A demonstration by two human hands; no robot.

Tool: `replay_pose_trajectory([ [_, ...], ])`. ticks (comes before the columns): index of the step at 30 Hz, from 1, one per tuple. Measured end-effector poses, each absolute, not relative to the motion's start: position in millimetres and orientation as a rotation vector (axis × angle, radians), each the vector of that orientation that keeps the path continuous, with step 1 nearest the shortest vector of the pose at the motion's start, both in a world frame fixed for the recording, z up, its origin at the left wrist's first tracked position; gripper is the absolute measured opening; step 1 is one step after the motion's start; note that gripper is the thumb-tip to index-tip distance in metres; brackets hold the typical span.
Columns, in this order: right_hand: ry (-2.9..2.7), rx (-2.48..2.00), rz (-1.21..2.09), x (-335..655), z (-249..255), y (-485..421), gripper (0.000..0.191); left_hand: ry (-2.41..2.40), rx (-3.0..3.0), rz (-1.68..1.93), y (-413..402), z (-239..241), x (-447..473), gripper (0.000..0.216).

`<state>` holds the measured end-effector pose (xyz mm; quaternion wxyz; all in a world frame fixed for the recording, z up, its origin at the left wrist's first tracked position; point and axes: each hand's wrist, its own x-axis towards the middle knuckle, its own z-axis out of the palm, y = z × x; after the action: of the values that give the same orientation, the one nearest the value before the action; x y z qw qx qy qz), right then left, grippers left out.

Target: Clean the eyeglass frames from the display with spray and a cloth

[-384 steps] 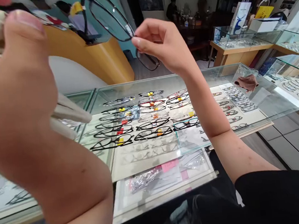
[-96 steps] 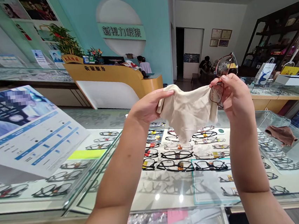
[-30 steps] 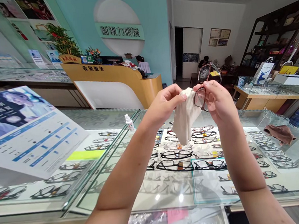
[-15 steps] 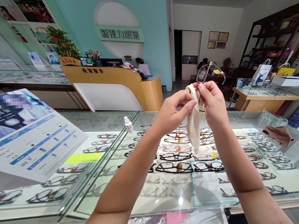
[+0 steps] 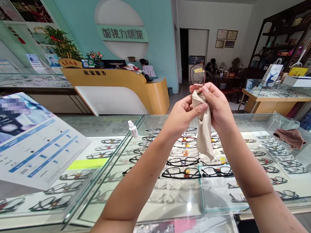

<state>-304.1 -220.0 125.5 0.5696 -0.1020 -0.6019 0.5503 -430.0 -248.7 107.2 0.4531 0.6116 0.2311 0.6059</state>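
Note:
Above the glass showcase I hold a pair of eyeglasses [image 5: 198,76] on end, with one thin-rimmed lens rising over my fingertips. A beige cloth [image 5: 205,133] is wrapped round the lower part of the glasses and hangs down between my hands. My left hand [image 5: 183,114] is closed, thumb and fingers pinching the cloth. My right hand [image 5: 218,105] is closed on the glasses beside the cloth, its thumb near the rim. The lower lens and most of the temples are hidden by cloth and fingers.
A small white bottle [image 5: 133,129] stands on the glass showcase [image 5: 109,205], which holds rows of spectacle frames. At left is a large printed card stand [image 5: 38,153]. A brown cloth [image 5: 289,137] lies at right. Beyond are a cash counter [image 5: 114,87] and a seated person [image 5: 211,67].
The glasses have turned and shifted slightly left, so the upper lens faces me more and the temple no longer sticks out to the right. The cloth has bunched closer round them.

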Motion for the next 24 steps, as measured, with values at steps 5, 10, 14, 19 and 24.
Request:
replay_pose_trajectory([
  [5,-1.386,-0.221,1.292,-310,126,-223,0.052,0.627,1.62,1.52,-252,105,-429,0.061],
  [10,-1.331,-0.234,1.247,-320,122,-234,0.05,0.678,1.616,1.685,-252,97,-419,0.063],
  [14,-1.273,-0.229,1.206,-329,117,-242,0.045,0.755,1.54,1.882,-254,92,-408,0.056],
  [19,-1.27,-0.226,1.191,-329,117,-248,0.046,0.79,1.544,1.891,-257,96,-411,0.061],
  [24,-1.257,-0.235,1.222,-319,122,-239,0.043,0.663,1.653,1.545,-253,104,-432,0.062],
])
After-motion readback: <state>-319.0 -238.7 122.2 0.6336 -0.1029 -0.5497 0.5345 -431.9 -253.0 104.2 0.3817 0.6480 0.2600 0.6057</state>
